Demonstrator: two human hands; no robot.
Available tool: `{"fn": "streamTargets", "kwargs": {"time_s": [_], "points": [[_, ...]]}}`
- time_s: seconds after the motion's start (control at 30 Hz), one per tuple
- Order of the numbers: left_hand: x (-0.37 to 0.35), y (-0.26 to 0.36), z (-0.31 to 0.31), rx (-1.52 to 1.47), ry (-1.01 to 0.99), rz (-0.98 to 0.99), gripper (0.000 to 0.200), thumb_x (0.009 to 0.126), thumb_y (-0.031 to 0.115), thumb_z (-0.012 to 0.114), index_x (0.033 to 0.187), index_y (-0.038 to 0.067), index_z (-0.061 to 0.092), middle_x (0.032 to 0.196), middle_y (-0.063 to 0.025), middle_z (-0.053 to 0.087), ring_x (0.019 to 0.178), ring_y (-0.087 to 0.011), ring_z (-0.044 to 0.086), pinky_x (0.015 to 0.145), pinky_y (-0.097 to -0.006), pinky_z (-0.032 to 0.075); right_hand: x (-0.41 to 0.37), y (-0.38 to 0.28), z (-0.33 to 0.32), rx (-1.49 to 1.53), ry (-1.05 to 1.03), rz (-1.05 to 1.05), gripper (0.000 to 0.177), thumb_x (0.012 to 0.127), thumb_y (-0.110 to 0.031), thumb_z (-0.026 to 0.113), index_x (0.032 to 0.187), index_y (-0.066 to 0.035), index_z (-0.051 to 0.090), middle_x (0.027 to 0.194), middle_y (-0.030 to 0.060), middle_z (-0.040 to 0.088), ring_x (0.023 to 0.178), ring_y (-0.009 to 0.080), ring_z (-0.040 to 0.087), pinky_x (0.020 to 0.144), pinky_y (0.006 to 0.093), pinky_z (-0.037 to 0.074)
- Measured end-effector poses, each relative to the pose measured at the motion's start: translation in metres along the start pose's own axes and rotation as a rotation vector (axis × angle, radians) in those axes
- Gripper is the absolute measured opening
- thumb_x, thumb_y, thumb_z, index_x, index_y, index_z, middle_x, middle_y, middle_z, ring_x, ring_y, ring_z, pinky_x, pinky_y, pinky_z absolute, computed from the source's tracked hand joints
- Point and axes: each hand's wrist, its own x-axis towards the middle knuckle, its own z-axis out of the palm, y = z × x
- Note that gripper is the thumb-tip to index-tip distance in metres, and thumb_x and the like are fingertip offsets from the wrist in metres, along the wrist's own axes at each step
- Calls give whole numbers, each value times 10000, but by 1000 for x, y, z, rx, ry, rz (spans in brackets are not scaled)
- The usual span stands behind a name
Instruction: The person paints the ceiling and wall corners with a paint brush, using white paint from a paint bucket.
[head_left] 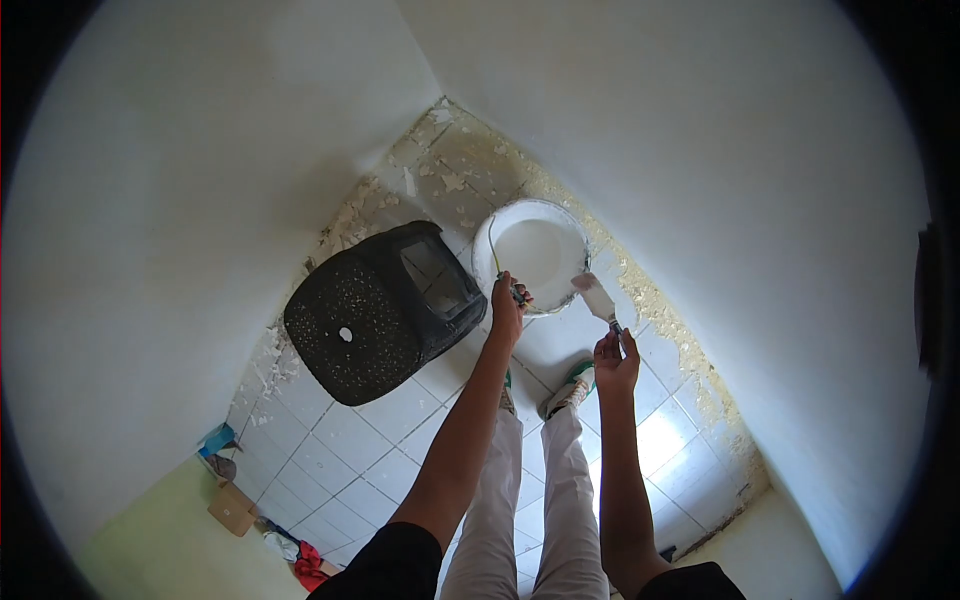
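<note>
A white bucket [482, 245] holding white paint or filler stands on the tiles near the corner. My left hand [512, 298] is closed at its near rim around a dark grip, with a thin yellowish wire curving up to the bucket's left rim; it looks like the bucket's handle. My right hand [616, 360] pinches the dark handle of a putty knife [598, 299]. Its broad, white-smeared blade points up and left, and the brownish tip overlaps the bucket's right rim in this view.
A large black plastic container [375, 315], cut open and speckled white, lies left of the bucket. Peeled paint flakes [445, 180] litter the floor along both walls. My shoes [568, 388] are just below the bucket. A cardboard box [232, 508] and red cloth [310, 566] lie lower left.
</note>
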Motion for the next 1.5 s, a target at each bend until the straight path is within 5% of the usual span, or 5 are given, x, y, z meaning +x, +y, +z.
{"fn": "streamTargets", "kwargs": {"time_s": [0.43, 0.87, 1.0, 1.13, 1.5], "points": [[12, -15, -69, 443, 175, 160, 213, 989, 253, 467, 923, 50, 470, 722, -34, 542, 636, -137, 560, 584, -284, 465, 47, 51, 39, -543, -292, -439, 139, 858, -50, 656, 982, -10, 608, 856, 101, 667, 762, 193, 679, 710, 307, 581], [37, -62, -134, 903, 331, 306, 302, 989, 273, 481, 991, -26, 523, 835, -219, 641, 742, -323, 660, 655, -415, 507, 160, 132, 79, -1143, -580, -680, 161, 854, -70, 682, 962, 21, 603, 749, 117, 661, 605, 152, 654, 567, 274, 543], [45, -59, -139, 883, 299, 316, 305, 976, 260, 502, 1022, -38, 545, 864, -232, 645, 774, -336, 665, 679, -419, 513, 112, 113, 126, -1619, -617, -908, 420, 859, -148, 680, 1258, -117, 554, 663, 107, 637, 623, 182, 662, 576, 337, 510], [37, -42, -137, 909, 239, 235, 306, 925, 236, 563, 1031, -51, 584, 896, -244, 646, 842, -370, 652, 717, -432, 509, 36, 80, 205, -1997, -600, -1334, 776, 859, -243, 649, 1506, -285, 222, 620, 98, 613, 586, 247, 644, 597, 363, 533], [1, -23, -98, 939, 104, 203, 343, 939, 241, 538, 1136, -38, 514, 864, -219, 660, 757, -325, 674, 700, -407, 519, 27, 29, 348, -1981, -316, -2111, 869, 809, -159, 624, 1520, -125, 125, 553, 82, 603, 421, 200, 563, 425, 321, 475]]}}
